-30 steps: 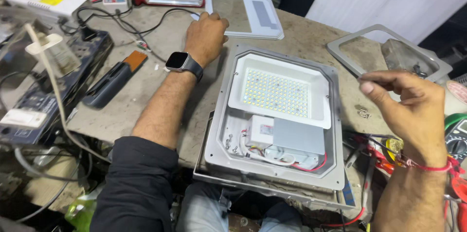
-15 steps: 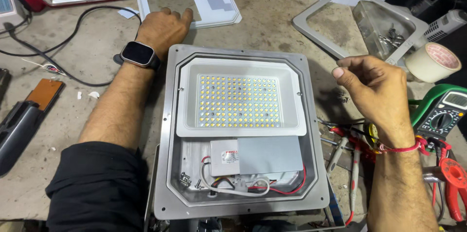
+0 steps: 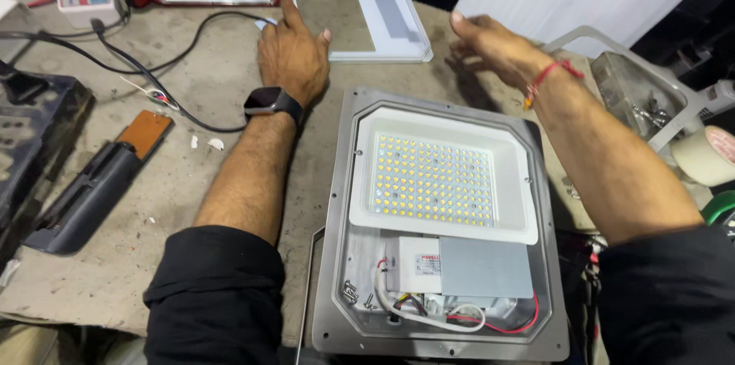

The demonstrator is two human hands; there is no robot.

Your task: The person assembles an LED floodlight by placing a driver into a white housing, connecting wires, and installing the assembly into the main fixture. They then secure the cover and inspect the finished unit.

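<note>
The right hand (image 3: 490, 43) has been raised from beside the lamp (image 3: 444, 219) toward the glass cover (image 3: 356, 13), fingers loosely open. The left hand (image 3: 295, 55) is laid flat, open, on the cover's edge. The grey metal lamp, with its white reflector and small labelled white box, lies on the dusty surface (image 3: 168, 181).

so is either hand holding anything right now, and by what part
Nothing is gripped. The left hand lies flat on the white cover panel, at its left edge; the right hand hovers open beside it.
</note>
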